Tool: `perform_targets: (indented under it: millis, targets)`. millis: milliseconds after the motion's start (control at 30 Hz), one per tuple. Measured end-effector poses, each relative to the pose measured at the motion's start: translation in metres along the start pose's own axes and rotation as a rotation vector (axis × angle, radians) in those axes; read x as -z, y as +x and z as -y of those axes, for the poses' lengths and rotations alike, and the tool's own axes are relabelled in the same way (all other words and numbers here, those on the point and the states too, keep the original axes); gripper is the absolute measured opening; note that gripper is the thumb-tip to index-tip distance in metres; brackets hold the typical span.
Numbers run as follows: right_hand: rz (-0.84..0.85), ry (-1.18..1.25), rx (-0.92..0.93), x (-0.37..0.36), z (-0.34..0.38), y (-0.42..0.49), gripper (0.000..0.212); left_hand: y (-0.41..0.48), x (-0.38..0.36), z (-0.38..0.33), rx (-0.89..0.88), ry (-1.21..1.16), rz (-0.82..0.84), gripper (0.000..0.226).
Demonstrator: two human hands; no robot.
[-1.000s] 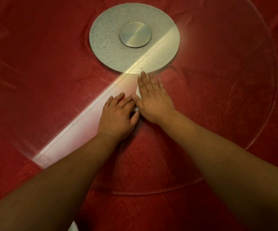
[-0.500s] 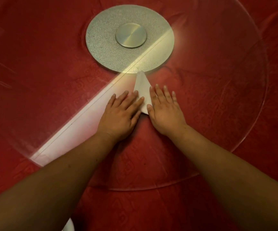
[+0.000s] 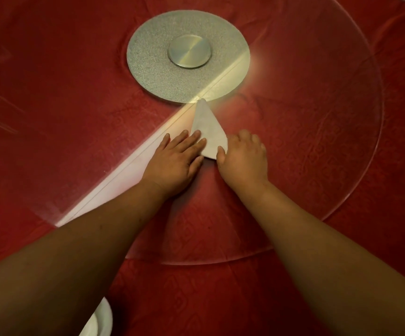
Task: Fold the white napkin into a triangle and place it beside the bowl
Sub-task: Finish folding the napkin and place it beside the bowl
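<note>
I see the napkin (image 3: 208, 134) lying flat on the glass turntable (image 3: 342, 146), folded to a narrow triangle, its tip pointing away from me and just reaching the rim of the grey disc (image 3: 153, 69). It sits between my two hands. Left hand (image 3: 174, 158) is flat, fingers spread, fingertips pressing on the napkin's left edge. Right hand (image 3: 243, 158) is at the near right corner, fingers curled, thumb touching the napkin's lower edge; I cannot tell whether it pinches the cloth or only rests against it.

Napkin: white, matte, soft-looking, creases clean. Turntable: clear, round, thin bright edge, a pale streak of reflected light running diagonally across it. Grey disc: round, speckled, with a smooth brushed-metal hub (image 3: 189, 52) at its centre. Desk covered in a red cloth (image 3: 51, 69) with a faint woven pattern. A white curved rim, perhaps the bowl (image 3: 102, 321), shows at the bottom edge, partly hidden by my left forearm.
</note>
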State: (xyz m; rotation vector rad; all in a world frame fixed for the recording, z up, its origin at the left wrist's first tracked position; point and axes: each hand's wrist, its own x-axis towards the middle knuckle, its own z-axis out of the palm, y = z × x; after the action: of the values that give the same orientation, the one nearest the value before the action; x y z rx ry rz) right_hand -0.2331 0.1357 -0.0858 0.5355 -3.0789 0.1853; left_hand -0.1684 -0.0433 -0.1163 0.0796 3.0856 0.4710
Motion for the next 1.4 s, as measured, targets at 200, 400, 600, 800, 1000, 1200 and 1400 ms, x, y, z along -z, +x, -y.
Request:
perform_targets:
  millis: [200, 400, 600, 800, 1000, 1200, 1400]
  targets:
    - [0.297, 0.213, -0.239, 0.009, -0.01, 0.009, 0.052, -0.007, 0.006, 0.0, 0.013, -0.031, 0.047, 0.055]
    - [0.373, 0.166, -0.207, 0.01, 0.001, -0.008, 0.047, -0.015, 0.02, 0.004, -0.012, -0.016, 0.116, 0.052]
    - [0.35, 0.263, -0.307, 0.015, 0.019, -0.035, 0.042, -0.032, 0.031, 0.005, -0.039, 0.021, 0.137, 0.05]
    - [0.508, 0.214, -0.27, 0.015, 0.029, -0.052, 0.051, -0.066, 0.038, 0.006, -0.044, 0.122, 0.127, 0.052]
    - [0.545, 0.212, -0.236, 0.026, 0.03, -0.039, 0.035, -0.074, 0.055, 0.015, -0.133, 0.279, 0.148, 0.056]
    - [0.622, 0.166, -0.236, 0.033, 0.033, -0.042, 0.063, -0.061, 0.056, 0.024, -0.087, 0.134, 0.228, 0.044]
    - [0.68, 0.197, -0.221, 0.026, 0.035, -0.052, 0.037, -0.03, 0.063, 0.02, -0.047, 0.219, 0.202, 0.042]
